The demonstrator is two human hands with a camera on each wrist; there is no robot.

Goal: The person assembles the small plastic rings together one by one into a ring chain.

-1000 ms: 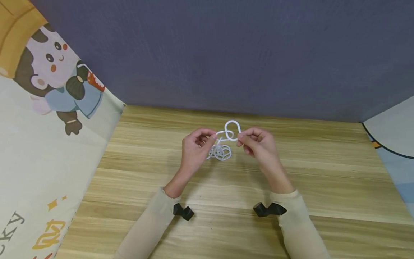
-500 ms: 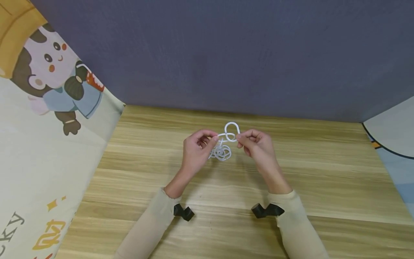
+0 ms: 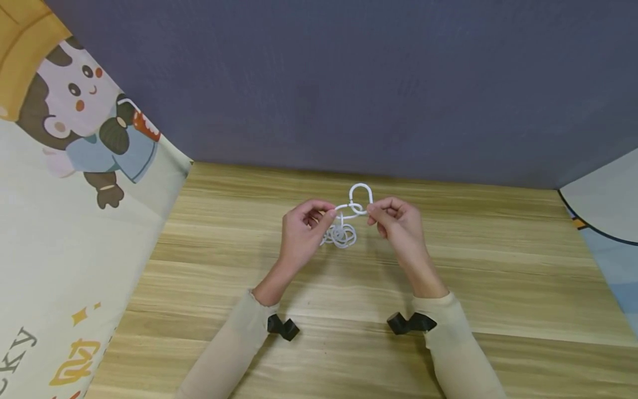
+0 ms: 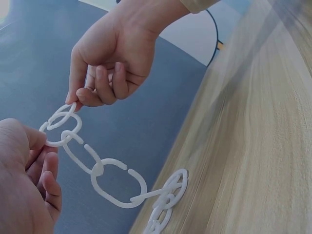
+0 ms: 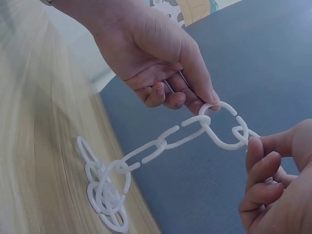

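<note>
A white plastic chain of oval links, some with a narrow gap in the side, hangs between the hands and the table. My left hand (image 3: 304, 230) pinches one link (image 5: 224, 145) between thumb and index finger. My right hand (image 3: 401, 233) pinches the end link (image 3: 360, 185), which passes through the link in my left hand. From the left hand's link, more links (image 4: 117, 200) drop to a loose pile (image 3: 344, 237) on the table, below and between the hands. In the right wrist view, my right fingers partly hide the end link.
The wood-grain table (image 3: 339, 343) meets a dark blue-grey upright panel (image 3: 349, 94) just behind the hands. A pale printed cloth (image 3: 55, 233) with a cartoon figure borders the left side. Another printed panel (image 3: 603, 205) stands at the right.
Both hands keep their pinches and stay nearly in place. The end link dips slightly, then rises and shifts a little right, while the left hand's link looks flatter from above.
</note>
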